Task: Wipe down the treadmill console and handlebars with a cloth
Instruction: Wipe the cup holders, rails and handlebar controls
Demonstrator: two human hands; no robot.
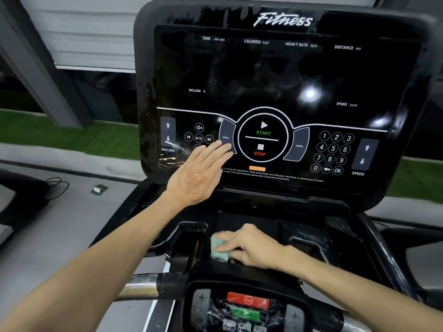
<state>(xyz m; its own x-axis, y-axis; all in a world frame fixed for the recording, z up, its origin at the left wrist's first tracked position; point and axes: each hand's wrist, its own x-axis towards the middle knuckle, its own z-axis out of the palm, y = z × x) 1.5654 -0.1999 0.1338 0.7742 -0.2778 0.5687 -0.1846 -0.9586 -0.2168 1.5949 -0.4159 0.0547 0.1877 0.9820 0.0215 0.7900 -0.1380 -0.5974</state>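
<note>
**Cloth pressed into the tray below the console**

The left hand [200, 174] was laid flat, fingers spread and holding nothing, against the lower left of the console [275, 75]. The pale green cloth [219, 248] was pinned under the right hand [249, 248], fingers closed down over it, in the black tray [299, 233] beneath the screen.

Dim scene, hands evenly lit. Hot glare spot on the glossy console [275, 75] up-right of the left hand [199, 176]. Edges bend from wide-angle; lower corners blur.

Head camera looks down, close, at the console [275, 75].
</note>
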